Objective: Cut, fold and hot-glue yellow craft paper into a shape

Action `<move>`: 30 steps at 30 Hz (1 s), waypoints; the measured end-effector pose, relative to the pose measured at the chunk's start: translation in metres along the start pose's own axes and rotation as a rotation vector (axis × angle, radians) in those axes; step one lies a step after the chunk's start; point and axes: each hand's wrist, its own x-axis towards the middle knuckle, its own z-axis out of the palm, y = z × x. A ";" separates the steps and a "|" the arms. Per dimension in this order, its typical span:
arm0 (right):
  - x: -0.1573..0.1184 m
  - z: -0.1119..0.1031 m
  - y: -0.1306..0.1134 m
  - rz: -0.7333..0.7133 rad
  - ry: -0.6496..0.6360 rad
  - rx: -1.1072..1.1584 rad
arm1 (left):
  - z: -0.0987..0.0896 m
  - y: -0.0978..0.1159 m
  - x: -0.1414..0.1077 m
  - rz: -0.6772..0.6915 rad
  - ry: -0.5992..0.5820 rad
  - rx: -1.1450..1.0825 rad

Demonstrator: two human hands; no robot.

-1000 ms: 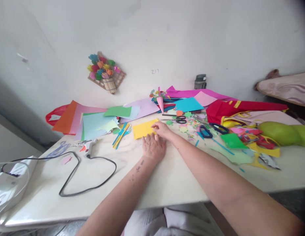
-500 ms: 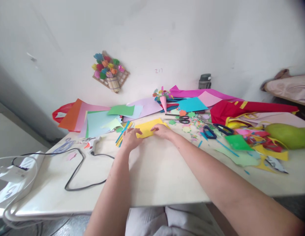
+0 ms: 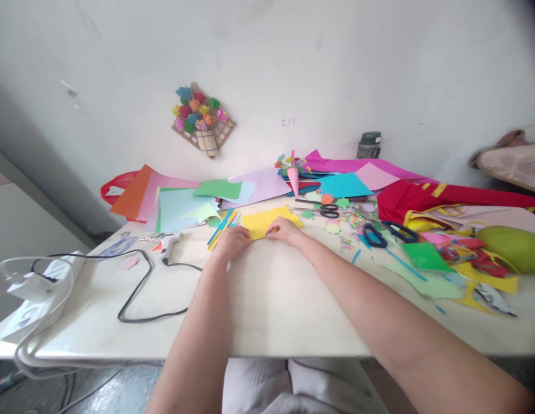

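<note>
A yellow paper sheet (image 3: 265, 221) lies on the pale table in front of me. My left hand (image 3: 233, 241) has its fingers closed on the sheet's lower left edge, beside a bundle of blue and yellow paper strips (image 3: 219, 229). Near the middle of the same lower edge, my right hand (image 3: 283, 230) pinches the yellow paper between thumb and fingers. Behind the sheet stands a pink paper cone (image 3: 293, 181) with small colourful paper shapes at its top.
A glue gun (image 3: 169, 246) and its black cord lie left, near a power strip (image 3: 47, 299). Scissors (image 3: 390, 230), coloured scraps and a green rounded object (image 3: 509, 247) are at right. Coloured sheets (image 3: 176, 208) line the wall side.
The whole view has shifted slightly, so things appear further right. My left hand's fingers have drawn in at the yellow sheet's near edge; my right hand still pinches it.
</note>
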 end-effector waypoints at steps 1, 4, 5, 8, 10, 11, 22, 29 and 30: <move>0.000 0.000 0.000 -0.001 0.003 -0.003 | 0.000 0.000 0.000 0.005 -0.001 -0.012; 0.001 0.001 0.000 -0.004 0.017 -0.015 | 0.001 -0.001 0.000 0.009 0.002 -0.022; 0.001 0.002 0.000 -0.005 0.021 -0.016 | 0.001 -0.001 0.000 0.009 0.004 -0.020; 0.002 0.003 0.001 0.000 0.023 -0.012 | 0.002 -0.002 0.000 0.053 0.011 -0.013; 0.004 0.005 0.002 0.009 0.021 -0.011 | 0.002 -0.002 0.001 0.102 0.013 -0.009; 0.004 0.006 0.002 0.013 0.019 -0.015 | 0.002 -0.003 0.001 0.118 0.015 -0.008; 0.006 0.008 -0.002 0.062 0.017 -0.047 | 0.006 -0.008 0.002 0.159 0.045 -0.015; 0.011 0.011 -0.001 0.125 -0.044 -0.025 | 0.007 -0.011 0.004 0.182 0.040 -0.017; 0.012 0.010 -0.002 0.136 -0.049 -0.029 | 0.007 -0.011 0.004 0.181 0.040 -0.021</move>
